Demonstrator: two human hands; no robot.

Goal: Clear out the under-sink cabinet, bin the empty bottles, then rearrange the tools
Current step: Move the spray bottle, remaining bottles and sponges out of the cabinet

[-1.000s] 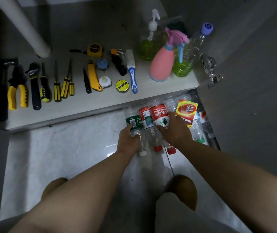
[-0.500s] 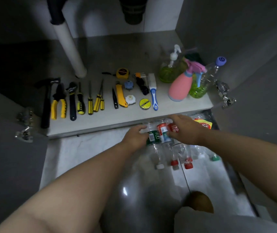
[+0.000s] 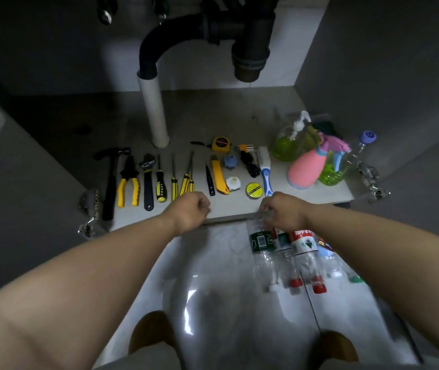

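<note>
- The left hand (image 3: 190, 212) is at centre frame, over the front edge of the cabinet floor (image 3: 213, 116). Its fingers are curled into a fist and nothing shows in it.
- The right hand (image 3: 283, 213) is just right of centre, at the same edge. Its fingers are curled round the bases of a bunch of clear bottles (image 3: 287, 252).
- The bunch runs from that hand towards the lower right, caps nearest the camera. One bottle has a green label and a white cap; two have red caps.
- I cannot tell whether the bunch is lifted or rests on the tiles (image 3: 213, 263).
- More clear bottles lie right of the bunch, partly hidden by the right forearm. One of them has a green cap (image 3: 357, 279).
- Tools lie in a row across the middle of the frame, on the cabinet floor. From the left they are a hammer (image 3: 111, 182), pliers (image 3: 127, 182), a wrench (image 3: 147, 182), screwdrivers (image 3: 161, 182), a yellow knife (image 3: 219, 177), a tape roll (image 3: 253, 189) and a brush (image 3: 265, 169).
- A tape measure (image 3: 221, 144) sits behind the knife.
- At middle right a pump bottle (image 3: 286, 148), a pink sprayer (image 3: 305, 169) and a green-filled bottle (image 3: 331, 173) with a purple cap stand close together.
- A white pipe (image 3: 154, 110) stands upright at upper centre, with a black trap (image 3: 250, 49) above and to its right.
- Metal hinges (image 3: 370, 180) show at the right and left cabinet edges.
</note>
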